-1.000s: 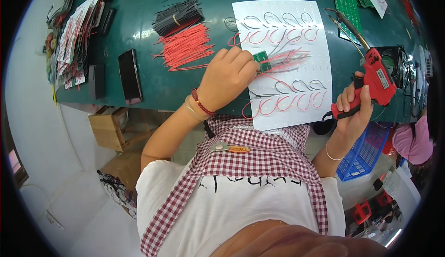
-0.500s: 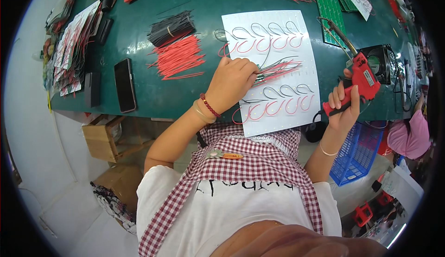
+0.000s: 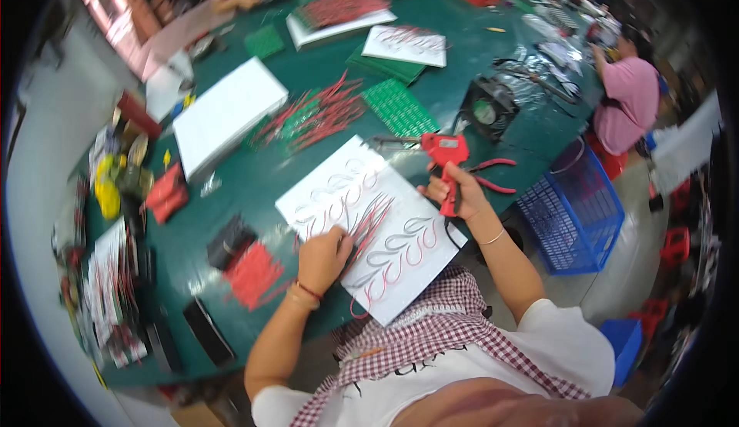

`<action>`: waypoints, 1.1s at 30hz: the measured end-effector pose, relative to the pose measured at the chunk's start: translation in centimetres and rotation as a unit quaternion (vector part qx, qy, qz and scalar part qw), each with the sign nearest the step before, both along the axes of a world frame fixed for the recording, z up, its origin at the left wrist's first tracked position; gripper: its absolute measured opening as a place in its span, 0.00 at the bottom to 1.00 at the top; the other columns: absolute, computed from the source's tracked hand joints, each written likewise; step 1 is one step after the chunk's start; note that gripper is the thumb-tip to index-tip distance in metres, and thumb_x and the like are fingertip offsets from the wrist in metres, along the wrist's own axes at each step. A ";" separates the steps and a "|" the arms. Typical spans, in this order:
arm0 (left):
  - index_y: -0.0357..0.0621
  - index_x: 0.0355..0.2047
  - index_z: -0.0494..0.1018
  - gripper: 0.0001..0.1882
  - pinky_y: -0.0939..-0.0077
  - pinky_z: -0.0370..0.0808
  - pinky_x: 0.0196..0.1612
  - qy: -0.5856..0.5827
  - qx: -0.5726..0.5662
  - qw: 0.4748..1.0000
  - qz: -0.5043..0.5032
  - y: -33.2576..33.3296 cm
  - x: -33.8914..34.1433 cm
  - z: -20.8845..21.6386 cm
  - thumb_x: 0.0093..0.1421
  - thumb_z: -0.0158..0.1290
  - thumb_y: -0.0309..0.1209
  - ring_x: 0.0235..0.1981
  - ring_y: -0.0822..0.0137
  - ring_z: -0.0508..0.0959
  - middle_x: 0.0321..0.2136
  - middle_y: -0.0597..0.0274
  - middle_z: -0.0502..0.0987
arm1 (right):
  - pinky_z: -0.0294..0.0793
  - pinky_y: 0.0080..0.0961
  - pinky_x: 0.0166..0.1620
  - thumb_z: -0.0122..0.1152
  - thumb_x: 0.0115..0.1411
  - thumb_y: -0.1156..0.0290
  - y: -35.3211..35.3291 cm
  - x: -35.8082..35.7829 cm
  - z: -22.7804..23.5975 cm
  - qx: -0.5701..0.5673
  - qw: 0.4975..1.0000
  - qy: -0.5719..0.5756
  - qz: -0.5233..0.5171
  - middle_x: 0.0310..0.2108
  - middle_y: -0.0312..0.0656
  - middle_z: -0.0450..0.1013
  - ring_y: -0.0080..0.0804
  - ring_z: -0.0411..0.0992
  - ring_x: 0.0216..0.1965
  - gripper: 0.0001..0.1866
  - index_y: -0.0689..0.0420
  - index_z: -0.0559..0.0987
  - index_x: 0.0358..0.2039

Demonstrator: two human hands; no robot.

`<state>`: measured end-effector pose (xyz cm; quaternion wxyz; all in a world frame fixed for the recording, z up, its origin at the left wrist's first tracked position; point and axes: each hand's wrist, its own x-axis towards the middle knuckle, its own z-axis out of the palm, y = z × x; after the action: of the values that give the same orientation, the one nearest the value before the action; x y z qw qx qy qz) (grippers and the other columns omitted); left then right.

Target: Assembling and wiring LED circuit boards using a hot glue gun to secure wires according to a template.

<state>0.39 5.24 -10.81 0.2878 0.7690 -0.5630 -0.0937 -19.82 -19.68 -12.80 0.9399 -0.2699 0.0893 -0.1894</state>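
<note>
My left hand [image 3: 322, 259] rests over the left part of a white board [image 3: 391, 304], its fingers closed at the lower end of a bunch of loose red and black wires [image 3: 373, 221]. Motion blur softens the fingertips. Rows of looped red and black wires [image 3: 404, 246] stand along the board on both sides of the bunch. In my right hand [image 3: 460, 190] is a red soldering gun [image 3: 446, 148], gripped by its handle. Its metal tip points left, above the board's upper right corner.
Left of the board lie red wires [image 3: 254, 275], black wires [image 3: 231, 242] and a phone [image 3: 208, 331]. Beyond it are green circuit boards [image 3: 400, 108] and a white slab [image 3: 231, 115]. A black fan [image 3: 490, 109] and red-handled pliers [image 3: 495, 176] are at right. Co-workers sit around the table.
The view has swung up and turned, showing more of the table and room. My right hand has brought the soldering gun closer to the board. My left hand stays at the wire bunch.
</note>
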 end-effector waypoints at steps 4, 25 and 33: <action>0.41 0.29 0.72 0.06 0.64 0.70 0.21 0.081 -0.065 0.995 0.005 0.2 0.4 0.2 0.56 0.53 0.30 0.17 0.55 0.76 0.17 0.53 0.75 | 0.60 0.35 0.59 0.48 0.65 0.58 -0.6 -0.3 0.6 -0.034 0.999 -0.016 0.009 0.18 0.35 0.63 0.26 0.64 0.22 0.17 0.58 0.69 0.45; 0.39 0.32 0.73 0.05 0.73 0.72 0.23 0.180 -0.109 0.977 0.037 0.4 0.2 -0.2 0.56 0.53 0.27 0.18 0.64 0.77 0.20 0.54 0.77 | 0.58 0.45 0.61 0.49 0.64 0.58 -0.1 -0.1 1.1 -0.028 0.999 -0.007 0.025 0.21 0.36 0.65 0.27 0.68 0.25 0.19 0.59 0.66 0.48; 0.34 0.31 0.73 0.06 0.77 0.72 0.25 0.208 -0.145 0.967 0.010 0.5 0.1 0.1 0.56 0.53 0.25 0.19 0.68 0.76 0.21 0.56 0.78 | 0.59 0.45 0.60 0.49 0.64 0.57 -0.2 -0.1 1.1 -0.027 0.999 -0.009 0.025 0.20 0.36 0.66 0.26 0.68 0.24 0.19 0.59 0.67 0.48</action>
<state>0.47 5.75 -10.66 0.5078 0.6882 -0.4907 -0.1666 -19.89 -19.86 -11.73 0.9375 -0.2952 0.0694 -0.1708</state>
